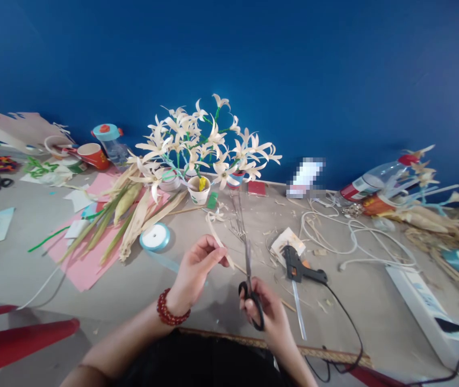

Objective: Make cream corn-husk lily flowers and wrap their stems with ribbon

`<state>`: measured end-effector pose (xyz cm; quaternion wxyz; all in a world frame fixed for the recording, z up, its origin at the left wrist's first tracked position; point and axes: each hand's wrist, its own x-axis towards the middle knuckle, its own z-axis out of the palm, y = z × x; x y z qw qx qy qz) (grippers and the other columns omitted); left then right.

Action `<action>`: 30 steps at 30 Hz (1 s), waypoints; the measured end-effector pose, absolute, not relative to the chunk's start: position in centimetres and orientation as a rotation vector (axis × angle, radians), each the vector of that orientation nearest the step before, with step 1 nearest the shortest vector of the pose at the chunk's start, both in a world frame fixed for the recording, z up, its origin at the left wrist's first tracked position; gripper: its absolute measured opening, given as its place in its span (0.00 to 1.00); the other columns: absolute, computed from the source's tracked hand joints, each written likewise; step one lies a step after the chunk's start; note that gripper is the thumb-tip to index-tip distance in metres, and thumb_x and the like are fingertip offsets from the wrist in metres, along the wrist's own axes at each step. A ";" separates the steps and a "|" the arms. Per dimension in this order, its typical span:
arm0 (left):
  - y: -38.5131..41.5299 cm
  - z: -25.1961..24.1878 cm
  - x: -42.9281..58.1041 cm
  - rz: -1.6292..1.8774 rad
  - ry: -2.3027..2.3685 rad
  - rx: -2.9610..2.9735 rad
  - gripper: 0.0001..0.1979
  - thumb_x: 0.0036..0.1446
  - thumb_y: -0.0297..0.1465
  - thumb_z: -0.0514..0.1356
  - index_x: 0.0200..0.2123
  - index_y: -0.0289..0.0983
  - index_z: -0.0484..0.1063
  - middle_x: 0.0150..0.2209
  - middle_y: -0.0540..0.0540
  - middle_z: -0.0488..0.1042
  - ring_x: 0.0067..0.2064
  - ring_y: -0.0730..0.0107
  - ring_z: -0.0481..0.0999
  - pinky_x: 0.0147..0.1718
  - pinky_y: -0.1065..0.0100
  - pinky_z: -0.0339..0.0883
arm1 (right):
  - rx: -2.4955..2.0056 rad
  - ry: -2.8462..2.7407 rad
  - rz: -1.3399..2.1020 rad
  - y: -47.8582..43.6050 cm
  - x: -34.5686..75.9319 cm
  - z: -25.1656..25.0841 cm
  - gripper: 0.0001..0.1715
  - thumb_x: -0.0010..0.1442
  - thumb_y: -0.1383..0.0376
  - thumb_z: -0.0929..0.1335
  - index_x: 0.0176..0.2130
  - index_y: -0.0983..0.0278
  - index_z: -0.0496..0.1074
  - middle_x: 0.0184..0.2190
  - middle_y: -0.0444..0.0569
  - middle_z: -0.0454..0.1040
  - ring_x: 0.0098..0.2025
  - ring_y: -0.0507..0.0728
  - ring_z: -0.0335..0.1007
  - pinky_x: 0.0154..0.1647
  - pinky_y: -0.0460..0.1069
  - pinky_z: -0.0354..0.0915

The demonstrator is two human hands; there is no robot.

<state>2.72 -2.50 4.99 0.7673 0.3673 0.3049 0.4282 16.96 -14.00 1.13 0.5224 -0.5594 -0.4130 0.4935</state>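
My left hand (204, 263) pinches a narrow pale strip of corn husk (214, 232), whose curled far end points away from me. Red beads circle that wrist. In my right hand (267, 306) are black-handled scissors (248, 263), blades pointing forward, with my fingers through the loops. The blades are just right of the strip's near end; whether they touch cannot be made out. Beyond both hands, white husk flowers (197, 134) on green stems stand in paper cups (199, 191). A thin stick (286, 305) lies partly behind my right hand.
A black glue gun (300, 264) with its cord lies at right, near a white cable (326, 250) and power strip (418, 301). Blue ribbon roll (155, 236), corn husks (120, 220) and pink paper (80, 271) lie left. A bottle (374, 180) leans at far right; a blue wall stands behind.
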 end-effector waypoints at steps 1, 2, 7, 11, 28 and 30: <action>-2.6 5.0 2.8 0.925 0.652 0.791 0.07 0.57 0.30 0.66 0.31 0.35 0.70 0.30 0.51 0.73 0.30 0.77 0.73 0.35 0.73 0.66 | -1.298 -0.948 1.162 -13.9 16.8 1.2 0.19 0.56 0.50 0.71 0.34 0.63 0.69 0.27 0.45 0.70 0.23 0.50 0.58 0.23 0.45 0.56; -2.7 5.0 2.8 0.920 0.643 0.788 0.07 0.57 0.30 0.66 0.31 0.35 0.70 0.30 0.51 0.73 0.31 0.77 0.73 0.36 0.73 0.66 | -1.256 -0.906 1.142 -13.6 16.5 1.4 0.18 0.56 0.52 0.72 0.36 0.63 0.70 0.30 0.46 0.72 0.23 0.50 0.59 0.22 0.45 0.57; -3.3 5.1 2.8 0.882 0.577 0.788 0.04 0.58 0.29 0.64 0.34 0.35 0.72 0.33 0.49 0.73 0.33 0.72 0.75 0.39 0.68 0.68 | -1.165 -0.698 1.008 -11.5 15.2 2.8 0.14 0.54 0.61 0.75 0.40 0.61 0.72 0.27 0.41 0.71 0.23 0.48 0.61 0.23 0.43 0.60; -3.4 5.1 2.4 0.909 0.545 0.826 0.03 0.58 0.27 0.64 0.33 0.35 0.72 0.36 0.48 0.72 0.35 0.74 0.72 0.39 0.70 0.66 | -1.153 -0.651 0.941 -10.5 14.6 3.2 0.11 0.56 0.64 0.74 0.37 0.61 0.70 0.27 0.41 0.72 0.21 0.47 0.62 0.21 0.42 0.60; -3.5 4.3 1.3 0.866 0.558 0.818 0.07 0.55 0.30 0.66 0.31 0.35 0.70 0.33 0.49 0.70 0.31 0.75 0.70 0.35 0.71 0.64 | -1.293 -0.886 0.974 -10.0 16.2 4.9 0.14 0.52 0.64 0.73 0.36 0.61 0.65 0.28 0.44 0.73 0.24 0.50 0.63 0.23 0.44 0.60; -3.5 4.3 0.5 0.722 0.559 0.874 0.10 0.57 0.35 0.65 0.32 0.34 0.71 0.32 0.47 0.72 0.30 0.74 0.70 0.32 0.70 0.64 | -1.320 -0.920 0.979 -9.9 16.6 5.1 0.14 0.51 0.65 0.73 0.35 0.61 0.65 0.28 0.44 0.73 0.25 0.50 0.64 0.23 0.44 0.59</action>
